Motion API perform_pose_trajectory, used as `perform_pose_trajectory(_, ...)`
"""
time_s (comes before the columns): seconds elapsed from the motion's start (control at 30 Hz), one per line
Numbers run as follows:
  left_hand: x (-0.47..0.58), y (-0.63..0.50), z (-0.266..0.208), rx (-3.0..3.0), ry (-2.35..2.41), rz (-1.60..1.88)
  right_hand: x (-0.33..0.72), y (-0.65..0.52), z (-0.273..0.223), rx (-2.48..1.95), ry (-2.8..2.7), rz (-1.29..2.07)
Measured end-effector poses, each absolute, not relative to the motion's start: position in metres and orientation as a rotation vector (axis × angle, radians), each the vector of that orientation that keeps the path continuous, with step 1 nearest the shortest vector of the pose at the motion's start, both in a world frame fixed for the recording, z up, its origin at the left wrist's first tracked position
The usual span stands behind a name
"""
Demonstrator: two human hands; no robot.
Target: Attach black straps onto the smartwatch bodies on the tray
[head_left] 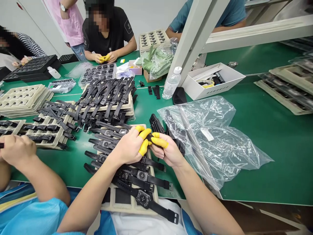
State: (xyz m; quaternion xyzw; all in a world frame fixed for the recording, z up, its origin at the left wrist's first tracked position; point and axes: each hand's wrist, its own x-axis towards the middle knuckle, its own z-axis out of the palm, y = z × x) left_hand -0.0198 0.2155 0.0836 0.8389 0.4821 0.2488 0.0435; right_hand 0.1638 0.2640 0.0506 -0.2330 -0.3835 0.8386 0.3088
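Watch piece point(150, 137) pinched in both hands above the beige tray point(114, 208)

In the head view, the watch piece is held just over the far right corner of the tray; fingers hide most of it, so whether it is strap or case cannot be told. The left hand point(132, 145) pinches its left side and the right hand point(168, 150) its right side, with yellow finger covers point(160, 142) pressed close around it. Watches point(143, 198) with black straps lie across the tray, some overhanging its edges. Beyond its far right corner lies a bundle of straps point(156, 124), and a clear plastic bag point(222, 147) spreads to its right. Likely the watch piece is light: bendy if strap, hard and rather slippery if case. It is best held by its edges, away from any polished face, which could smear or scratch
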Motion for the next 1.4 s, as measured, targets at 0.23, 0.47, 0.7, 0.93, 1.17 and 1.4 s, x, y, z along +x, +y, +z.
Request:
perform_pose_trajectory(0.23,-0.018,0.214,0.084,2.565,1.61,0.51,0.163,0.263,0.049,-0.672,-1.07,2.219)
perform_pose_trajectory(0.47,-0.024,0.216,0.078,2.368,1.428,0.799,0.164,0.263,0.05,-0.633,-1.074,2.191)
perform_pose_trajectory(0.7,-0.013,0.218,0.076,1.888,1.435,1.376,0.166,0.262,0.053,-0.595,-1.182,2.115)
perform_pose_trajectory(0.93,-0.022,0.225,0.09,0.993,1.343,1.858,0.175,0.269,0.05,-0.621,-1.394,2.357)
perform_pose_trajectory(1.17,-0.023,0.232,0.076,0.904,1.382,1.578,0.174,0.271,0.049,-0.761,-1.314,2.044)
perform_pose_trajectory(1.4,-0.013,0.221,0.057,1.865,1.406,1.152,0.162,0.26,0.051,-0.67,-1.256,2.129)
